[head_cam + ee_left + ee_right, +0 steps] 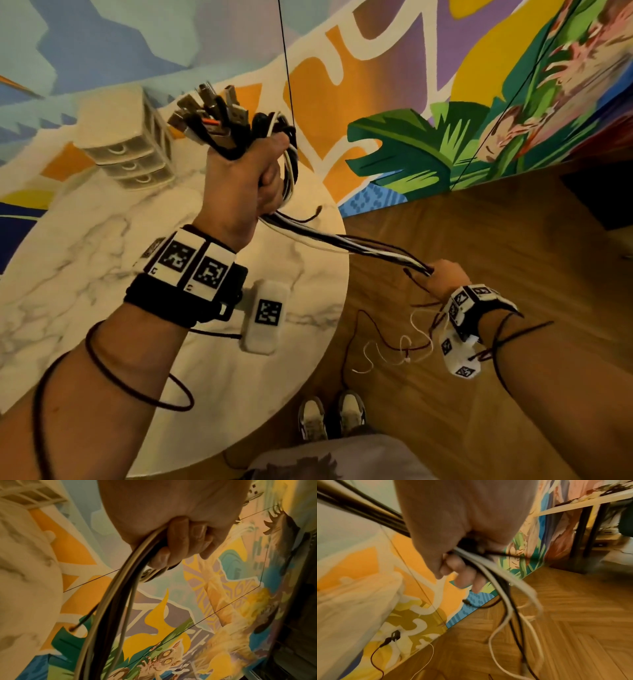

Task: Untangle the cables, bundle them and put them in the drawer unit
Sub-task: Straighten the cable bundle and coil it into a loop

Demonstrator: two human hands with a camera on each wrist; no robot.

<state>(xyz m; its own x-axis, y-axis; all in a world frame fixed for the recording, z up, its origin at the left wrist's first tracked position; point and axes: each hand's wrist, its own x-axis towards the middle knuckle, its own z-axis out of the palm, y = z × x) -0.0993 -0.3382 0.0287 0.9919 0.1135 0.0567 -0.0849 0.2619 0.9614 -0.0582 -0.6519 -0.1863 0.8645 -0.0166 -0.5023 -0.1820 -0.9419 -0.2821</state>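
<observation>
Raised above the round marble table [102, 240], my left hand [246, 178] grips a bunch of black and white cables [342, 240] just below their plugs [212, 116], which stick up out of the fist. The cables stretch down to the right into my right hand [442, 274], whose fingers curl around them lower down, over the wooden floor. Below that hand the loose ends [394, 349] dangle and curl. In the left wrist view, cables [109, 615] run out of the fist [180, 545]. In the right wrist view, fingers [464, 573] hold white and black cables [505, 601].
A small beige drawer unit [130, 147] with three shut drawers stands at the far side of the table. A painted mural wall [445, 120] rises behind. Wooden floor [513, 377] lies to the right, and my shoes [332, 418] are beside the table edge.
</observation>
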